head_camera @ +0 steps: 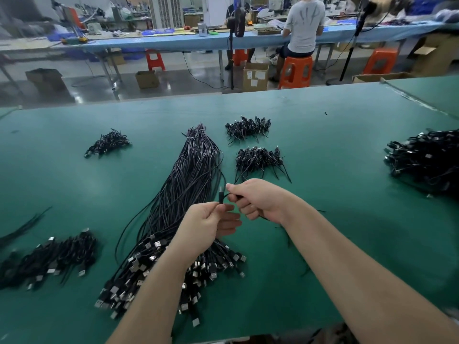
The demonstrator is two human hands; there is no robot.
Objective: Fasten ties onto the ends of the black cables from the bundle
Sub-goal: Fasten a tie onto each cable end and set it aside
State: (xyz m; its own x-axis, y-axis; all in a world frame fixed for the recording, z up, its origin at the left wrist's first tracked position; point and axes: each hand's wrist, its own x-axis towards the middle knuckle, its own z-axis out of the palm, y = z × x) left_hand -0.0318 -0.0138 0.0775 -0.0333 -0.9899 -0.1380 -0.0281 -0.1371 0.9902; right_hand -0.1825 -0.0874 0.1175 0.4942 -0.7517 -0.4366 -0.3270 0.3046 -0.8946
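A long bundle of black cables (191, 175) lies down the middle of the green table (335, 145), bound with a tie at its far end, its metal USB plugs (154, 269) fanned out near me. Above its middle, my left hand (206, 224) pinches one black cable (221, 194) just below its plug. My right hand (255, 199) grips the same cable, coiled, close beside the left. Whether a tie is on this cable I cannot tell.
Small heaps of coiled, tied cables lie at far left (106, 142), centre right (248, 127) (258, 160), near left (49, 256) and, larger, at the right edge (427, 157). Loose black ties (22, 227) lie at the left. Behind the table a person (303, 26) sits on an orange stool.
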